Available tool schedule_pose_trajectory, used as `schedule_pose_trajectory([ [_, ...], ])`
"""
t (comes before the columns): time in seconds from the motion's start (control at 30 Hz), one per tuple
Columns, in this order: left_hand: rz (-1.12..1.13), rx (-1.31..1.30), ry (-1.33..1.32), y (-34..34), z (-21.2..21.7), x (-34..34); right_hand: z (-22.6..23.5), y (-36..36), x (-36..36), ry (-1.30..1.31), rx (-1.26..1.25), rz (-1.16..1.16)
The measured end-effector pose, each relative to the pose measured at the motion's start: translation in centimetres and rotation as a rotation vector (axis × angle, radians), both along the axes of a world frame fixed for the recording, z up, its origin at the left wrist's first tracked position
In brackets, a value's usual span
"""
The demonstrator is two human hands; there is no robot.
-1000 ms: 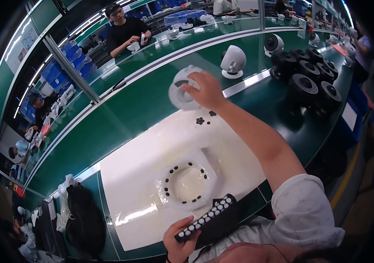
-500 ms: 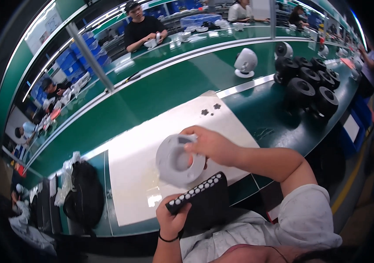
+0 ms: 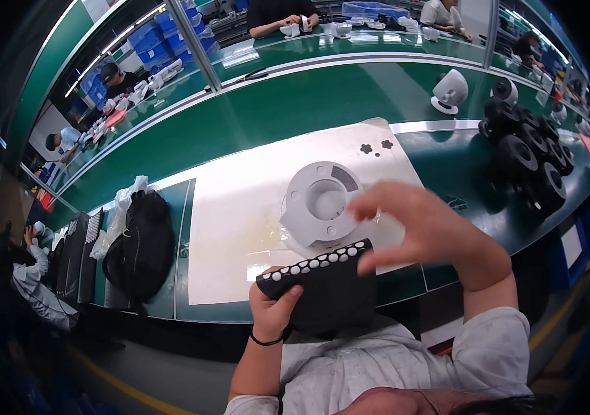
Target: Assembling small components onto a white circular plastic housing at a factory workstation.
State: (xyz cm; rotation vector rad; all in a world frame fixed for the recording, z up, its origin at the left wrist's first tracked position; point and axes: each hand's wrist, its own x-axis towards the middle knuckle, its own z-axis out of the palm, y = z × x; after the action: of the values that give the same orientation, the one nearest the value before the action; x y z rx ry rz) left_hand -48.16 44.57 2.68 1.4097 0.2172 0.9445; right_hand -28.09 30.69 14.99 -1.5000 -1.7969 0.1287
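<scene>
Head view: I see the right hand [image 3: 425, 232] has let go, its blurred fingers apart; just left of them sits the smooth, ring-shaped pale housing [image 3: 326, 200]. The left hand [image 3: 273, 304] clamps a white-dotted black sheet [image 3: 333, 297].

Worn on the head, a fisheye camera faces down and forward across a green tabletop [image 3: 443, 151], its near edge arcing below mid-view, its far edge above. The left hand [image 3: 272, 312] and right hand [image 3: 432, 225] sit close; the wearer's shirt [image 3: 398, 360] crowds the lower rim.
</scene>
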Motion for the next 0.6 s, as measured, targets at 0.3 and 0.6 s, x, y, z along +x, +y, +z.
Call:
schedule_pose_trajectory([
  [0.3, -0.071, -0.188, 0.021, -0.4, 0.7, -0.1, -1.4, 0.9, -1.1, -0.001, -0.155, 0.044],
  [0.6, 0.075, -0.027, 0.007, 0.0, -0.1, -0.1, -0.6, 0.5, -0.7, 0.272, -0.258, -0.064],
])
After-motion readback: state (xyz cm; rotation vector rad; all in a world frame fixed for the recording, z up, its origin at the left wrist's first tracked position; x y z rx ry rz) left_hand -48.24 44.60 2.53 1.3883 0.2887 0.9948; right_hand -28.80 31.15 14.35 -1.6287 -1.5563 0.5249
